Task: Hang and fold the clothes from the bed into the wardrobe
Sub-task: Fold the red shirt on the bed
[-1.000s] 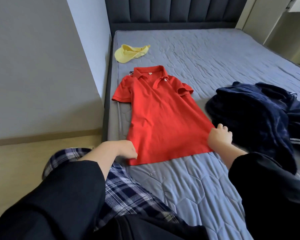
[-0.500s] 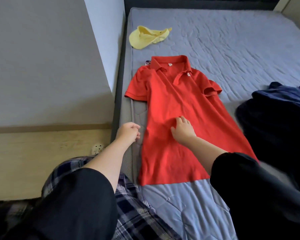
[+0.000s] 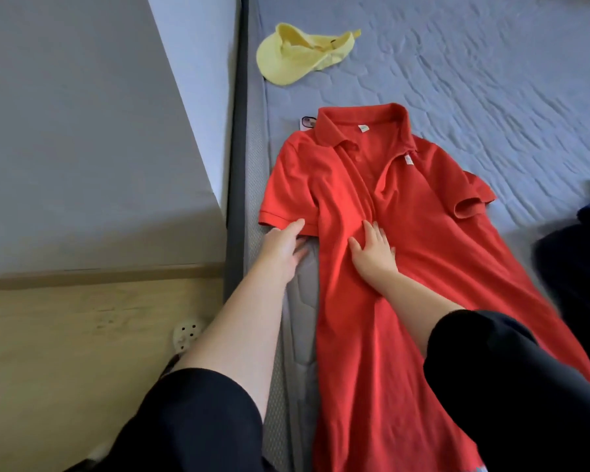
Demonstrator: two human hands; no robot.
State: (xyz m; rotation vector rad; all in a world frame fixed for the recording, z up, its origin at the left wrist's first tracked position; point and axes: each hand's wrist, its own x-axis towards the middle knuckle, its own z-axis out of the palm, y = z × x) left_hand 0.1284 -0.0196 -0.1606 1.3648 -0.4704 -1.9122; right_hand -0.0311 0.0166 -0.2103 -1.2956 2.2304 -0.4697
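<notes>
So, only the head camera to go on here, looking down over both arms at the bed. A red polo dress lies face up along the bed's left edge, with the collar at the far end and the skirt running off the near bottom of the frame. That's the task piece, and it's on the mattress, not folded or hung yet. I can't pick out a wardrobe for sure.

The right hand lies flat on the chest just below the button placket, fingers straight and spread, gripping nothing. My read is that it's pinning the fabric so the body doesn't slide. The left hand is uncurled too, fingertips touching the cuff of the left sleeve, palm over bare mattress just beside the dress. It's probably lining up to flip that sleeve inward for a first fold, or just smoothing it, can't tell which.

The right sleeve is curled up on itself, so I'd guess it needs flattening first. A phone pokes out from under the collar on the left and could get dragged along. A yellow visor cap sits farther up the bed, apart from the dress. There are dark navy clothes at the right edge, near the skirt. Some white perforated thing is on the wooden floor to the left, maybe a slipper.
</notes>
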